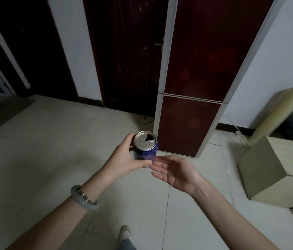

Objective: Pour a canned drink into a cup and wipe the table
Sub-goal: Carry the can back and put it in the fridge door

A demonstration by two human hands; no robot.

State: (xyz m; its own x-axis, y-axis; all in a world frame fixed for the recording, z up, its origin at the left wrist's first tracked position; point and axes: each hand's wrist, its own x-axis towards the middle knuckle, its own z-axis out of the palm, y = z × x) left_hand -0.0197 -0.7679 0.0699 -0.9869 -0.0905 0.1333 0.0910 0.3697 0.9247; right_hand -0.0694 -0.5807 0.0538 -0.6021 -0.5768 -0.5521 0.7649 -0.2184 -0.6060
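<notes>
- Grey rectangular floor mat (3,114): flat on the white tiled floor (52,150), far left.
- Pale grey-green stone bangle (83,197): on the left wrist.
- Left hand (122,160): fingers and thumb curled round the can's side, gripping it.
- Blue aluminium drink can with silver top (144,147): held in the air above the floor, roughly upright, mouth already open.
- Right hand (176,171): palm up, fingers straight and relaxed, holding nothing; its fingertips lie just beside the can's base, contact cannot be told.
- Dark red two-door refrigerator with pale frame (196,87): standing behind the hands.
- Beige box-shaped cabinet (271,170): on the floor, right.
</notes>
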